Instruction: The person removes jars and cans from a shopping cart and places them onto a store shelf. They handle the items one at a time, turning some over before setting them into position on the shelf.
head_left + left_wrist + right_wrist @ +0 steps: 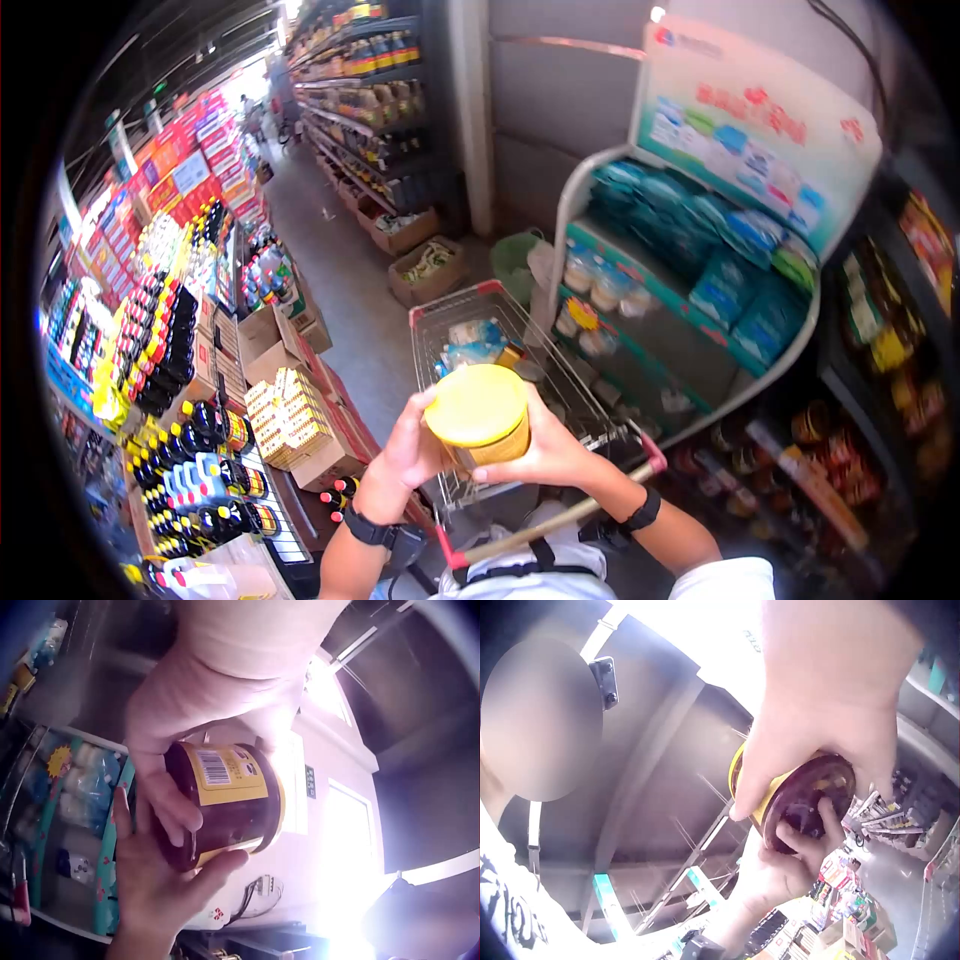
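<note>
Both hands grip a plastic jar with a yellow lid, held up over a shopping cart. The left hand wraps the jar's left side, and the right hand holds its right side with the thumb across the front. In the left wrist view the jar shows dark brown contents and a yellow label with a barcode. From the right wrist view the dark base of the jar is visible, with left-hand fingers curled against it.
Blue-and-white packages lie in the cart's basket. A green display stand with bagged goods stands to the right. Shelves of dark bottles and a stack of yellow cartons line the left. An aisle floor runs ahead.
</note>
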Tool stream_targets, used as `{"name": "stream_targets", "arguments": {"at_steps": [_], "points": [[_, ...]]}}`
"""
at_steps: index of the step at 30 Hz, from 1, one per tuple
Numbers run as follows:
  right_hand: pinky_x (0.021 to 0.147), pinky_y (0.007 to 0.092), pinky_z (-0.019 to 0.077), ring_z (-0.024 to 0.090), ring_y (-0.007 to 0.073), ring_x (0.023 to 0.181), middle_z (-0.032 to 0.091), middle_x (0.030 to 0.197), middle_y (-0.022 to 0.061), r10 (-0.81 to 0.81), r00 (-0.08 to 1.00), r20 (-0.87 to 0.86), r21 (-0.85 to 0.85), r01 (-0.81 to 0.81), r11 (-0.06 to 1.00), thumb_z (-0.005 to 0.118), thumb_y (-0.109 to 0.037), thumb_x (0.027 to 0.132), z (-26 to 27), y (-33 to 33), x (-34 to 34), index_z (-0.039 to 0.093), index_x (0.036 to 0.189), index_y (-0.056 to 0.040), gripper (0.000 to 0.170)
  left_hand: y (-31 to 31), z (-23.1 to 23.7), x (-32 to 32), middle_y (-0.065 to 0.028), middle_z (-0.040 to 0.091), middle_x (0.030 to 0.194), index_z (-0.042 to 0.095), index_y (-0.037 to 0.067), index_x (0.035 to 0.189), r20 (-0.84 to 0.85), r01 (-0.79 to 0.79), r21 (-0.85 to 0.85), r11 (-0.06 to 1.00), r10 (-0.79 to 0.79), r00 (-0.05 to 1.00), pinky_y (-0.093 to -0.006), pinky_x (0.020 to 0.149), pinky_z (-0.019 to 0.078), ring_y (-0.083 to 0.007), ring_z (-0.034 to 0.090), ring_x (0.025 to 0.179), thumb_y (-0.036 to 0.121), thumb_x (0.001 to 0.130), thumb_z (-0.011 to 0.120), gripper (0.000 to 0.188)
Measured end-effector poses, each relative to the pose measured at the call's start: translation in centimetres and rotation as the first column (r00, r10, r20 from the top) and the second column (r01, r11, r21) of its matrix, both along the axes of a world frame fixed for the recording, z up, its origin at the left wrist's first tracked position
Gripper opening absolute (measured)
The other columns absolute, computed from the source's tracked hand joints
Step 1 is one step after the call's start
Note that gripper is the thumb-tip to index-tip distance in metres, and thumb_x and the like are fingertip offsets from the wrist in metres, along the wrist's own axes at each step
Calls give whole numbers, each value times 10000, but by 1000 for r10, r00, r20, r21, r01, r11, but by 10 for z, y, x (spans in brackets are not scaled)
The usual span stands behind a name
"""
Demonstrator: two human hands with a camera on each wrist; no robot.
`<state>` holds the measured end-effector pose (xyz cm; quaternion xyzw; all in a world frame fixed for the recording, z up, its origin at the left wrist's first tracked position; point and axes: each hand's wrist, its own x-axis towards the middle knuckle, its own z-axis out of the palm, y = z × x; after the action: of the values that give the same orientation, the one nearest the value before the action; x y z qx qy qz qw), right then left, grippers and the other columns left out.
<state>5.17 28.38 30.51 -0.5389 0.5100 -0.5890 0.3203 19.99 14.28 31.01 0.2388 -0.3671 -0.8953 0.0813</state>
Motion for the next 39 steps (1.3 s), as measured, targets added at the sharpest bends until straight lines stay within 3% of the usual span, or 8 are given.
{"name": "stream_targets", "arguments": {"at_steps": [5, 11, 14, 17, 21, 25, 34, 39], "points": [[1079, 361, 375, 469, 218, 1262, 483, 1328, 135, -199, 954, 222, -65, 218, 974, 926, -247, 649, -29, 54, 22, 312, 1375, 1, 982, 37, -13, -16, -119, 521, 1404, 457, 143, 1421, 26, 240, -70, 968, -239, 971, -532, 987, 461, -327, 522, 1262, 773, 892, 361, 828], [1000, 386, 468, 594, 306, 1166, 576, 1245, 195, -655, 755, -1, 30, 655, 755, 918, -336, 608, -39, 123, 29, 327, 1348, 4, 1006, 97, -26, -45, -138, 513, 1411, 462, 77, 1406, -78, 321, -234, 918, -346, 935, -435, 1054, 438, -281, 522, 1279, 753, 910, 335, 848], [981, 407, 484, 606, 331, 1158, 588, 1239, 204, -775, 632, 18, -11, 775, 632, 910, -368, 618, -42, 156, 12, 323, 1341, -6, 999, 119, -48, -84, -143, 515, 1365, 291, 71, 1452, -48, 371, -396, 840, -422, 905, -417, 1027, 462, -243, 541, 1237, 598, 971, 426, 726], [967, 413, 492, 612, 335, 1148, 592, 1228, 203, -853, 520, -46, -23, 853, 521, 919, -365, 609, -36, 204, -9, 334, 1332, -8, 996, 178, -26, -106, -112, 422, 1387, 253, 43, 1401, -180, 242, -702, 670, -495, 850, -373, 1077, 375, -217, 466, 1270, 263, 827, 759, 797], [951, 409, 500, 619, 323, 1130, 591, 1218, 201, -871, 488, -48, -68, 869, 491, 927, -334, 611, -40, 272, -43, 343, 1322, 1, 980, 250, -19, -150, -117, 459, 1358, 293, 40, 1388, -215, 330, -551, 767, -512, 832, -378, 1107, 341, -218, 432, 1308, 137, 776, 804, 803], [1018, 369, 451, 528, 238, 1219, 514, 1301, 170, -724, 683, 98, -4, 727, 686, 926, -297, 639, -37, 336, -84, 294, 1379, 43, 1030, 303, -36, -183, -90, 499, 1339, 360, 73, 1383, -244, 385, -302, 872, -460, 854, -357, 929, 515, -219, 544, 1218, 227, 846, 749, 680], [860, 262, 492, 624, 127, 952, 659, 1033, 65, -742, 560, 369, 32, 790, 613, 632, -311, 972, -49, 340, -134, 626, 1122, 32, 374, 310, -36, -187, -76, 615, 1241, 467, 74, 1335, -227, 319, -252, 914, -376, 898, -316, 757, 576, -178, 653, 1048, 347, 882, 702, 579], [828, 296, 497, 651, 187, 925, 689, 986, 103, -797, 536, 276, 225, 770, 596, 602, -416, 959, -92, 295, -143, 649, 1017, 21, 444, 267, -49, -157, -169, 503, 1420, 376, 29, 1453, -296, 321, -93, 943, -334, 895, -497, 1082, 419, -322, 535, 1268, 520, 910, 587, 762]]}}
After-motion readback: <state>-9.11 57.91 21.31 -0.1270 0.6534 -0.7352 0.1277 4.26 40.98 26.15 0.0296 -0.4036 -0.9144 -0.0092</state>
